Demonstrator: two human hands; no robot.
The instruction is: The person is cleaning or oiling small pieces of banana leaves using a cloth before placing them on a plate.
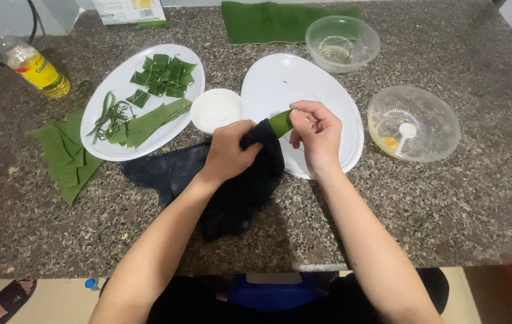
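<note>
At the near edge of the speckled stone surface [460, 204], the left hand [229, 150] is bunched into a dark cloth [238, 192], its fingers clenched on a fold of it and pressing that fold against a green leaf strip [280, 122]. The right hand [316, 133] holds the other end of the strip, thumb and fingers pinched closed on it, just over the near rim of an empty white oval plate [334, 96]. By the look of it the strip is being wiped, and this plate has nothing laid on it yet.

Left of the hands, a second white plate [97, 114] carries cut leaf squares [165, 75], wider strips and thin shreds, so much of the cutting seems done. A stack of uncut leaf pieces [64, 153] lies beside it, and a small white bowl [216, 109] sits between the plates.

To the right a clear bowl [433, 108] holds a white spoon [405, 133] and a yellow residue. Farther back stand another clear bowl [343, 42], a large leaf [268, 21] and an oil bottle [28, 60].
</note>
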